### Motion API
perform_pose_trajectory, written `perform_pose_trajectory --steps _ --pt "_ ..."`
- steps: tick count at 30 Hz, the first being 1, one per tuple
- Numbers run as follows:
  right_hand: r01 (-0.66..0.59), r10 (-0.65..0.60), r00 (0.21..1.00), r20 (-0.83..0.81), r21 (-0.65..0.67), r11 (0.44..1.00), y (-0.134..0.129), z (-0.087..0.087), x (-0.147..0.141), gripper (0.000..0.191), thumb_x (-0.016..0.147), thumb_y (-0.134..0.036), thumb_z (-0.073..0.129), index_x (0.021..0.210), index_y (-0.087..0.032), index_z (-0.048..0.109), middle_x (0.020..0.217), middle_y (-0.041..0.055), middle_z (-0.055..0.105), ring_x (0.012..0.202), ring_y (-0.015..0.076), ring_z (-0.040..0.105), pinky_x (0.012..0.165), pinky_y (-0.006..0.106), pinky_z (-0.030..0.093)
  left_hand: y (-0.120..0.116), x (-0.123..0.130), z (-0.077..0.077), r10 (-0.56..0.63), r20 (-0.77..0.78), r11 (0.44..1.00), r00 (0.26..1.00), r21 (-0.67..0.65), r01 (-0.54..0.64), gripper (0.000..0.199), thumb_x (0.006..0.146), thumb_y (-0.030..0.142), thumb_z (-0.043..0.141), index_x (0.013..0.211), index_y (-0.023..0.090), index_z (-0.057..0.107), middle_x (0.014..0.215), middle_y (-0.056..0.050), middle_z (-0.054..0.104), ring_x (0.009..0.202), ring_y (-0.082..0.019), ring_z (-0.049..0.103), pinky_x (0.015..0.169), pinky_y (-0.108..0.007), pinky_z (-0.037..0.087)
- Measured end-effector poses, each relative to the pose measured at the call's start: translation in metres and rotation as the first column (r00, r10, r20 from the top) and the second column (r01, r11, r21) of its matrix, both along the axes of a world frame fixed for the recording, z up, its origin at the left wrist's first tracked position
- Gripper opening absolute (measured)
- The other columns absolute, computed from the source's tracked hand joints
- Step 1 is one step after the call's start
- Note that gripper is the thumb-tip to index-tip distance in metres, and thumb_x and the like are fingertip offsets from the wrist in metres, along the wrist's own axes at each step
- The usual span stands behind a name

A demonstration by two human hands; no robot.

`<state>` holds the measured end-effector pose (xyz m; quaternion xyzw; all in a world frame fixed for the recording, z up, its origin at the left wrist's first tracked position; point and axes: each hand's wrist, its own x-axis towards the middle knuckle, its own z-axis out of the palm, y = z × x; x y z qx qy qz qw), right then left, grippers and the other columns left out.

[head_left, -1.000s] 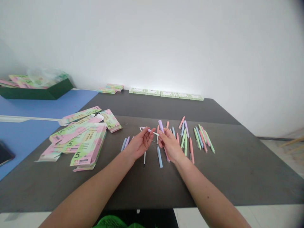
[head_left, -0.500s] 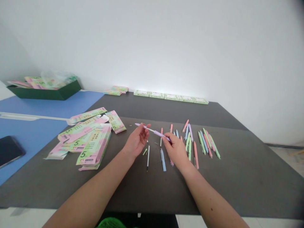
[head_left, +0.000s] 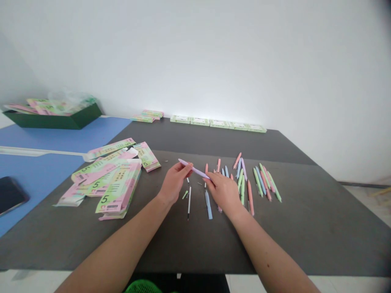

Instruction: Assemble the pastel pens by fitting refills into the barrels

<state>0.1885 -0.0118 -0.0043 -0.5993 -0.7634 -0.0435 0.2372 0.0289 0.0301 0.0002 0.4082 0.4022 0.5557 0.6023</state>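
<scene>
A lilac pastel pen lies across both hands, its barrel now looking continuous. My left hand grips it near the upper end, and the lower end disappears into the fingertips of my right hand. Below the hands lie a black-and-white ink refill, a small green pen part and a pale blue pen barrel. Just right of my right hand, several pink, green, blue and lilac pens lie in loose rows.
Pink and green printed boxes are piled left on the dark grey table. A row of flat boxes lines the far edge. Further left are a dark phone on a blue surface and a dark green tray.
The thin white section showing in the lilac pen is now covered, so the pen looks shorter and whole. Both hands have drawn closer, and the pen tilts more steeply downward to the right.
</scene>
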Motion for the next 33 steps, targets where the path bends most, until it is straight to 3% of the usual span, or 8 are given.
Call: perform_pose_trajectory --steps 4,10,15,17,23,27,29,33 --pt "-0.051 0.013 0.946 -0.325 -0.11 0.993 0.001 -0.002 -0.003 0.027 0.092 -0.034 0.045 0.093 -0.019 0.067 0.078 0.0056 0.066 0.072 0.018 0.059 0.061 0.027 0.035 -0.003 0.001 0.0 -0.043 -0.043 0.999 0.998 0.001 0.043 0.024 0.067 0.036 0.075 0.078 0.016 0.071 0.077 -0.001 0.064 0.072 -0.011 0.053 0.071 -0.023 0.042" --pt "-0.558 -0.19 0.353 -0.916 -0.369 0.743 0.003 -0.007 -0.004 0.04 0.087 -0.052 0.041 0.082 -0.017 0.06 0.049 -0.0084 0.029 0.04 0.0084 0.02 0.041 0.023 0.019 -0.003 -0.005 0.008 -0.182 -0.011 0.983 0.983 0.023 0.183 0.019 0.069 0.03 0.074 0.081 0.015 0.075 0.087 -0.006 0.07 0.077 -0.013 0.058 0.074 -0.022 0.044" --pt "-0.2 -0.076 0.63 -0.773 -0.256 0.946 0.001 -0.001 -0.002 0.027 0.075 -0.039 0.064 0.096 -0.023 0.06 0.061 -0.0049 0.048 0.053 0.011 0.038 0.05 0.023 0.025 -0.002 -0.004 0.005 -0.112 -0.029 0.994 0.993 0.0 0.112 0.013 0.071 0.024 0.073 0.081 0.015 0.075 0.087 -0.006 0.072 0.078 -0.013 0.06 0.073 -0.02 0.044" --pt "-0.176 -0.044 0.698 -0.715 -0.231 0.957 -0.001 0.003 -0.001 0.019 0.079 -0.039 0.059 0.088 -0.023 0.062 0.064 -0.0023 0.052 0.056 0.012 0.041 0.052 0.024 0.027 -0.003 -0.003 0.003 -0.134 -0.018 0.991 0.991 0.009 0.134 0.014 0.072 0.025 0.072 0.082 0.015 0.075 0.087 -0.006 0.072 0.078 -0.013 0.06 0.073 -0.02 0.044" --pt "-0.613 -0.248 0.277 -0.929 -0.369 0.698 -0.005 0.004 -0.002 0.043 0.088 -0.056 0.037 0.074 -0.019 0.054 0.043 -0.0096 0.026 0.039 0.008 0.015 0.04 0.024 0.013 -0.007 -0.005 0.009 -0.268 -0.03 0.96 0.963 0.077 0.269 0.015 0.075 0.028 0.069 0.081 0.015 0.075 0.086 -0.006 0.072 0.077 -0.014 0.061 0.075 -0.021 0.045" --pt "-0.406 -0.132 0.341 -0.931 -0.272 0.872 -0.003 0.005 -0.003 0.031 0.072 -0.048 0.066 0.08 -0.019 0.059 0.052 -0.0084 0.036 0.046 0.0074 0.028 0.043 0.021 0.018 -0.01 -0.004 0.012 -0.215 -0.113 0.969 0.97 0.101 0.227 0.011 0.076 0.023 0.068 0.082 0.016 0.075 0.083 -0.004 0.071 0.078 -0.013 0.061 0.078 -0.02 0.044" --pt "-0.407 -0.129 0.354 -0.926 -0.277 0.871 -0.003 0.006 -0.002 0.029 0.071 -0.046 0.067 0.079 -0.019 0.059 0.051 -0.0084 0.038 0.045 0.0073 0.029 0.043 0.021 0.018 -0.011 -0.002 0.011 -0.224 -0.078 0.97 0.972 0.078 0.23 0.011 0.076 0.023 0.069 0.082 0.017 0.075 0.083 -0.004 0.071 0.078 -0.013 0.061 0.078 -0.02 0.044" --pt "-0.728 -0.333 0.18 -0.926 -0.353 0.588 -0.004 0.004 -0.001 0.037 0.083 -0.055 0.045 0.074 -0.02 0.053 0.042 -0.011 0.027 0.035 0.0069 0.012 0.038 0.024 0.011 -0.012 0.001 0.009 -0.296 0.022 0.955 0.955 0.039 0.295 0.012 0.075 0.023 0.069 0.082 0.014 0.075 0.086 -0.006 0.071 0.079 -0.014 0.061 0.08 -0.022 0.045"
